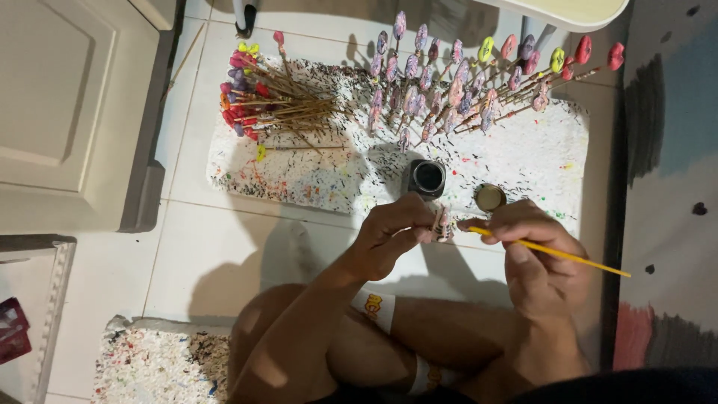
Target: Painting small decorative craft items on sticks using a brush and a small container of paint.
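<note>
small painted piece held between two hands over the foam board

the left hand (389,232) is closed on a small painted piece (443,226) on a wooden stick, pinching it with fingertips at its right edge, just in front of the person's knees. the right hand (535,258) is closed around a yellow paintbrush (553,253), its tip reaching left to touch or nearly touch the piece; the handle runs out to the right past the hand. the piece sits between the two hands, just below the open paint jar (428,178).

the piece is small and oval, pale pink with darker marks; finer detail is too small to tell.

one dark jar stands open on the speckled white foam board (299,176), and one round gold lid (490,197) lies just beside it to the right. two groups of stick pieces are on the board: a pile lying flat (262,101) at the left in red, pink, yellow and purple, and an upright cluster (456,90) at the right, too many and too crowded to count. a second speckled board (157,363) lies at the lower left.
</note>
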